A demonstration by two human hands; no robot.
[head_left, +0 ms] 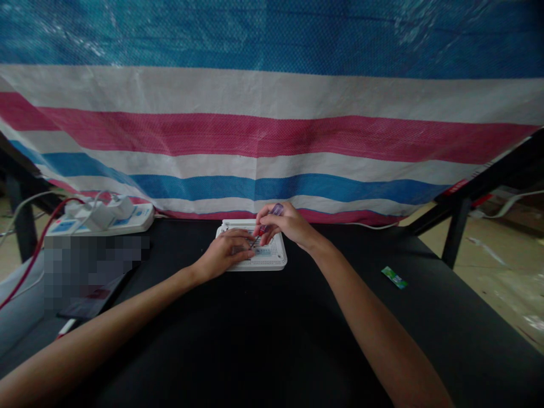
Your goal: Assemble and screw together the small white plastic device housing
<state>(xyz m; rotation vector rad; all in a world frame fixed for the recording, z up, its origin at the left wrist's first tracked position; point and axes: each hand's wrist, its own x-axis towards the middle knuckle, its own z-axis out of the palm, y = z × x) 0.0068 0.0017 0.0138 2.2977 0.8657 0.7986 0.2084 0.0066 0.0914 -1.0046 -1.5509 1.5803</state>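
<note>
A white, rectangular plastic casing with rows of small holes (275, 255) lies on the black, flat-topped table (255, 334), near the middle of its far edge. The left hand (225, 253) rests over the casing's left part; whether its fingers pinch anything is hidden. The right hand (287, 220) grasps a slim screwdriver with a translucent purple-and-red handle (262, 229), its shaft slanting toward the left fingertips. A slipping tip could jab them or scratch the plastic; a sideways push might shift a lightly held casing. Blue labels on the long white power strip (138, 218) by the far left corner and print on the small green packet (394, 277) near the right edge are unreadable.
</note>
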